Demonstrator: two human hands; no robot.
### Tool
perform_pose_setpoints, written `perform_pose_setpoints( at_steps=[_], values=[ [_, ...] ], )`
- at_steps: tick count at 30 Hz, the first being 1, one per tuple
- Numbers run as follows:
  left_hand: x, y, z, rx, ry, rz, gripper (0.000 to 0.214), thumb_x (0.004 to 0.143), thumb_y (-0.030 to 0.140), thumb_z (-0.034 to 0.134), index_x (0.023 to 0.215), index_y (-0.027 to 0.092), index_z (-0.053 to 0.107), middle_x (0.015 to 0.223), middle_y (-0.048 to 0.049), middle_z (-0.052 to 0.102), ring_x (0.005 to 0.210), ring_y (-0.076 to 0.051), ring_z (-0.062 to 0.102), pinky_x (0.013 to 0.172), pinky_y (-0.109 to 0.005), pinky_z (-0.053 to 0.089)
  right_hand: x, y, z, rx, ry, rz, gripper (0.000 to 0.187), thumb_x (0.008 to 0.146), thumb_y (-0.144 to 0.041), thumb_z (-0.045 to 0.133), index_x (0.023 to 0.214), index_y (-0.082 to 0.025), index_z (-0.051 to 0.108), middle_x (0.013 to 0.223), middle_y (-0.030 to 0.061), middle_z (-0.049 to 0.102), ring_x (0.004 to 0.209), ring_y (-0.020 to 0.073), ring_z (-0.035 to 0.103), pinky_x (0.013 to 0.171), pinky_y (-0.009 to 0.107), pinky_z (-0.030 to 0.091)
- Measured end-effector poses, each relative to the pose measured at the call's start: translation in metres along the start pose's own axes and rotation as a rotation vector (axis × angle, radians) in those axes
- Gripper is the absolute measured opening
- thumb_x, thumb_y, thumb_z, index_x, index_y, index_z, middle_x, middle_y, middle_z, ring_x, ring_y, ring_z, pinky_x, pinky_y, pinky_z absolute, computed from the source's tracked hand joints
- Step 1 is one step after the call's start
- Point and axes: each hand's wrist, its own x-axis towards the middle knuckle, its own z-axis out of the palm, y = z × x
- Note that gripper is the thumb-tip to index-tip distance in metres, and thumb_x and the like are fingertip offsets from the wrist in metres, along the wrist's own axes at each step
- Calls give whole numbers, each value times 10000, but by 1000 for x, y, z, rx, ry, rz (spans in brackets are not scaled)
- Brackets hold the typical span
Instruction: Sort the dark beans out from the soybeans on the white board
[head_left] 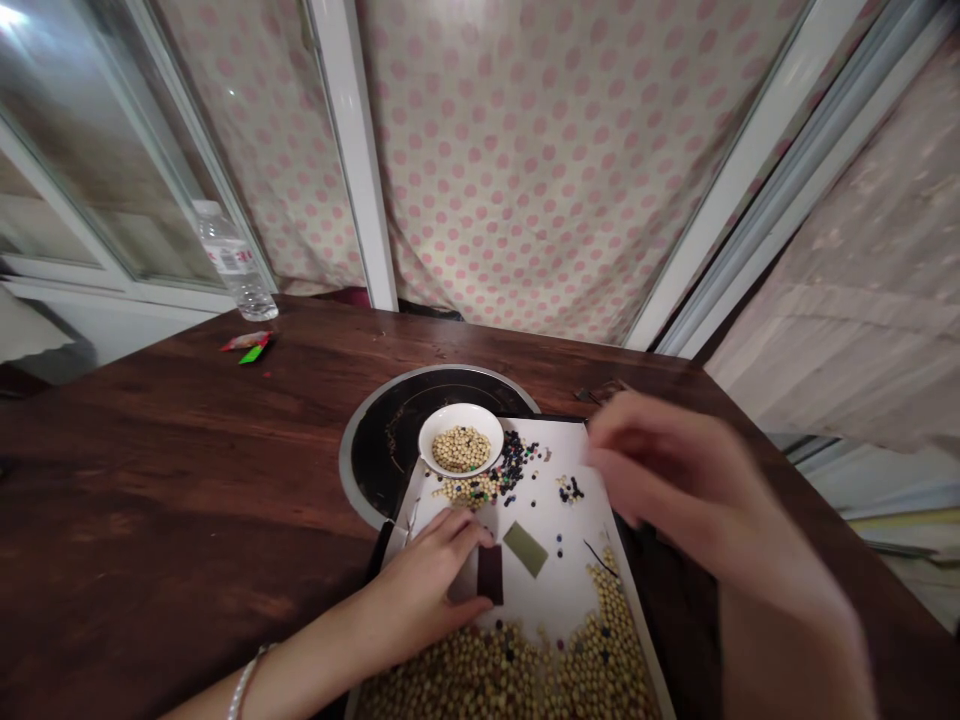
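My left hand [439,570] rests in a white shallow box lid [581,440], its thumb and fingers spread around a small dark brown rectangular piece [491,575]. Its fingertips reach the edges of that piece, which lies flat. Beside it lies an olive-green rectangle [526,548]. My right hand [675,480] is raised over the lid's right edge, smeared by motion; whether its fingers hold anything is unclear. Many pale yellow beads [517,680] cover the near end of the lid. Dark and mixed-colour beads [514,455] cluster at the far end, with a smaller group [570,488] to the right.
A white bowl [427,450] of pale beads stands at the lid's far left corner, over a round black inset [375,440] in the wooden table [187,450]. A water bottle [236,265] and a red-and-green wrapper [251,345] are at the back left. Behind hangs a dotted curtain [555,150].
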Motion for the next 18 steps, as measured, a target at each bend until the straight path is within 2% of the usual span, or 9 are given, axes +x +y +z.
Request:
perform_pose_setpoints(
  at_steps=[2, 4, 5, 8, 11, 18],
  values=[
    [-1, 0, 0, -4, -3, 0, 388, 643, 169, 721, 1006, 218, 595, 1075, -67, 553, 1094, -304, 497, 950, -483, 438, 17, 22, 16, -108, -85, 29, 137, 798, -126, 551, 722, -201, 637, 629, -20, 587, 564, 113, 508, 501, 227, 377],
    [-1, 0, 0, 0, -10, -4, 391, 648, 164, 722, 1013, 215, 591, 1078, -70, 551, 1098, -302, 496, 954, -480, 434, 33, 50, 35, -255, -191, 56, 197, 680, -14, 552, 593, -181, 611, 575, -19, 574, 546, 107, 487, 510, 234, 344],
    [-1, 0, -1, 2, -13, -4, 400, 652, 169, 725, 1025, 215, 588, 1091, -72, 548, 1107, -303, 492, 960, -480, 430, 39, 63, 44, -274, -189, 62, 221, 655, 18, 538, 576, -172, 621, 563, -11, 570, 544, 108, 487, 518, 238, 341],
    [-2, 1, -2, 4, -22, -3, 424, 648, 186, 744, 1040, 218, 587, 1114, -75, 542, 1134, -306, 479, 981, -482, 415, 48, 90, 63, -266, -180, 49, 215, 657, 2, 571, 680, -171, 698, 634, 1, 598, 573, 112, 508, 546, 233, 364],
    [-2, 2, -1, 4, -29, -12, 419, 643, 181, 753, 1027, 213, 589, 1107, -77, 545, 1139, -309, 475, 989, -485, 408, 49, 99, 72, -252, -168, 27, 196, 692, -41, 594, 722, -183, 725, 680, 6, 609, 596, 115, 513, 565, 233, 377],
    [-1, 4, -1, -10, -13, -5, 402, 645, 196, 753, 1011, 213, 586, 1081, -70, 555, 1103, -308, 499, 958, -489, 432, 47, 109, 84, -238, -176, 32, 133, 691, -77, 645, 660, -189, 711, 619, -6, 593, 551, 114, 477, 529, 230, 357]
  ],
)
